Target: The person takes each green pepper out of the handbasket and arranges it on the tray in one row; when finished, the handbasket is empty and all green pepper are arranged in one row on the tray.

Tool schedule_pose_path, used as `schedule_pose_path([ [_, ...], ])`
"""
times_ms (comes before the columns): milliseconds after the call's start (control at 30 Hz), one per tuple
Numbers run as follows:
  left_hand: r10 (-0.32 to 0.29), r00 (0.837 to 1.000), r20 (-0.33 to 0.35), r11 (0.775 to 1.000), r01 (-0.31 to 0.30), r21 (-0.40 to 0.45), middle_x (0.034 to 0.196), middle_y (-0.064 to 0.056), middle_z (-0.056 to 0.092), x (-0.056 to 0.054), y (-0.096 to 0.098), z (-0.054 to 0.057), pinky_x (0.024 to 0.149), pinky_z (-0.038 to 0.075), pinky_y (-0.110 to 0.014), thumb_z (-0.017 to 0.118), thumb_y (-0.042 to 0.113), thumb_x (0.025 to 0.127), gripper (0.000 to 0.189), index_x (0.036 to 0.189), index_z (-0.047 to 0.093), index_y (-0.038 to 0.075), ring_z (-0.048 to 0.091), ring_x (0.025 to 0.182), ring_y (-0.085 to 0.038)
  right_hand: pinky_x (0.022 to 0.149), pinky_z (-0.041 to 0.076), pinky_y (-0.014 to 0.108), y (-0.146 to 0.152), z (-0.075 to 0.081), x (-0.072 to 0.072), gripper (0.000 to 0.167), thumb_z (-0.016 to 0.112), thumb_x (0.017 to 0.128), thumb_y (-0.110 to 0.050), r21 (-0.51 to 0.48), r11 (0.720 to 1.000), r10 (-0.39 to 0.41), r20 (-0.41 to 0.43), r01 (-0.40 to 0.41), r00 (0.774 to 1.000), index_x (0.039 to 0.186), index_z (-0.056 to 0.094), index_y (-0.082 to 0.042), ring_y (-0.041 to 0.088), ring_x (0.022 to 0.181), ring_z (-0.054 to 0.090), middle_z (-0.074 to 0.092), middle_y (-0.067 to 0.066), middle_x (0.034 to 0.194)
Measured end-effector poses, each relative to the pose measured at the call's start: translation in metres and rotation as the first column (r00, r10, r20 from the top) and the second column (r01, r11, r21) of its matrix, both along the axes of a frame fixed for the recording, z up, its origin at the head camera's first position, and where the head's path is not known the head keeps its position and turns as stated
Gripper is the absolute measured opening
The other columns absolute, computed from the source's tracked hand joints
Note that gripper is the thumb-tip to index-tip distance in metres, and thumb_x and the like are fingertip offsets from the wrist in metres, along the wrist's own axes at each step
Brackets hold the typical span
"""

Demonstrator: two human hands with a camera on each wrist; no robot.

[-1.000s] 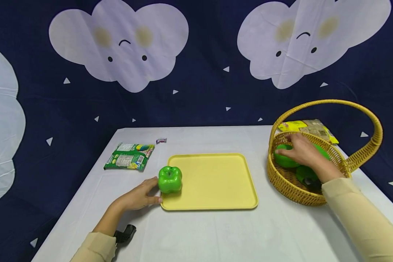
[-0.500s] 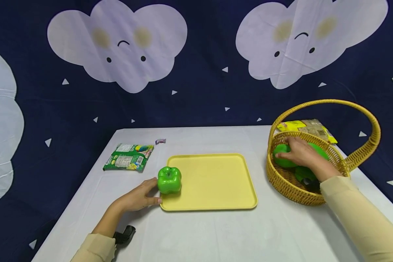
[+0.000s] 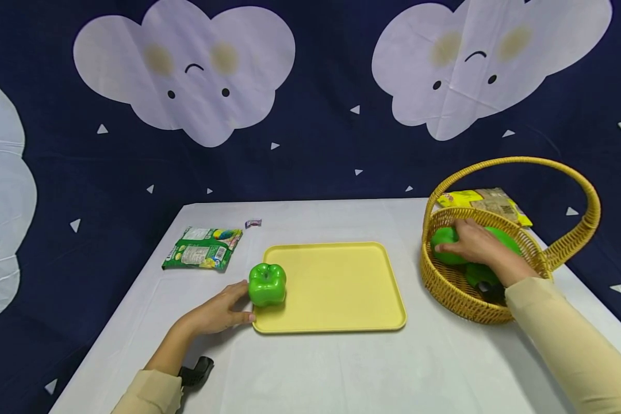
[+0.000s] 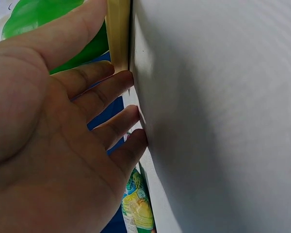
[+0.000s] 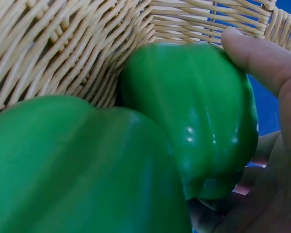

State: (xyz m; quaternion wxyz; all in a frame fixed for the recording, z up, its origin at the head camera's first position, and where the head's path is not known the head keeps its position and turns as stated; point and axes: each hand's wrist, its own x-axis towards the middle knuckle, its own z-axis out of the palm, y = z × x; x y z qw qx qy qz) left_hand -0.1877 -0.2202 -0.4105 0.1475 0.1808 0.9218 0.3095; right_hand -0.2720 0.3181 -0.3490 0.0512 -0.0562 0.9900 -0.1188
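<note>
the right hand (image 3: 473, 244) is gripping a green pepper (image 5: 191, 111) inside the wicker basket (image 3: 457, 302), its thumb and fingers curling round opposite sides; another green pepper (image 5: 82, 170) is lying just beside it in the basket; the left hand (image 3: 214, 310) is resting by the left edge of the yellow tray (image 3: 336, 287), its fingers spreading apart; a glossy bell pepper (image 3: 267, 286) is sitting on that edge, next to the hand; a green packet (image 3: 204, 248) is lying farther back on the white tabletop (image 3: 341, 368)
</note>
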Motion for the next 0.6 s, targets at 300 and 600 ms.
schedule_pose_path([
  [300,0.007,1.000,0.004,1.000,-0.007,0.002,0.152,-0.024,0.028,0.0008,0.0002,0.0008,0.114,0.016,-0.064,0.069,0.037,0.083,0.077,0.145,0.035,0.007,0.019,0.142,-0.045,0.078,0.043,0.056,-0.0002,-0.0016,-0.0014,0.093,0.063,0.082,-0.053,0.025,1.000,-0.012,0.034,0.011,0.999,0.132,0.031,0.019,0.042,0.096,0.049,0.041,0.037,0.118],
  [600,0.007,1.000,0.011,1.000,-0.007,-0.005,0.153,-0.023,0.028,0.0010,0.0011,0.0015,0.115,0.016,-0.063,0.069,0.037,0.084,0.076,0.145,0.034,0.008,0.019,0.142,-0.045,0.071,0.045,0.048,0.0003,-0.0001,-0.0002,0.088,0.064,0.081,-0.053,0.006,1.000,-0.011,0.016,0.010,1.000,0.129,0.036,0.016,0.037,0.089,0.051,0.047,0.031,0.110],
])
